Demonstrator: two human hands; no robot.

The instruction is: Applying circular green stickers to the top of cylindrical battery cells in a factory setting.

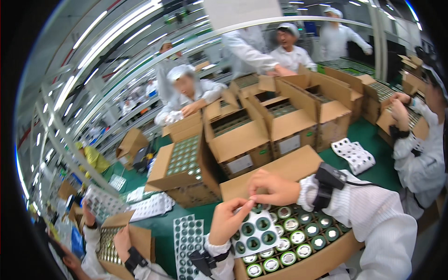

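Note:
A small white sheet of dark green ring stickers [254,235] lies tilted over an open cardboard box of cylindrical battery cells [297,238]. My left hand [228,219] pinches the sheet by its upper edge. Touching those fingertips, my right hand [275,187] is closed in a pinch above the sheet; whatever is between its fingers is too small to make out. Green-rimmed cells with silvery tops stand upright in the box's dividers. Several cells farther right have dark green rings on their tops. Both wrists wear black strapped devices.
Sticker sheets [189,245] lie left of my box on the green table [163,228]. A white sheet with holes [353,156] is at the right. Open cartons [238,135] of cells line the far side. Co-workers' hands work at boxes on my left [122,242] and right [399,109].

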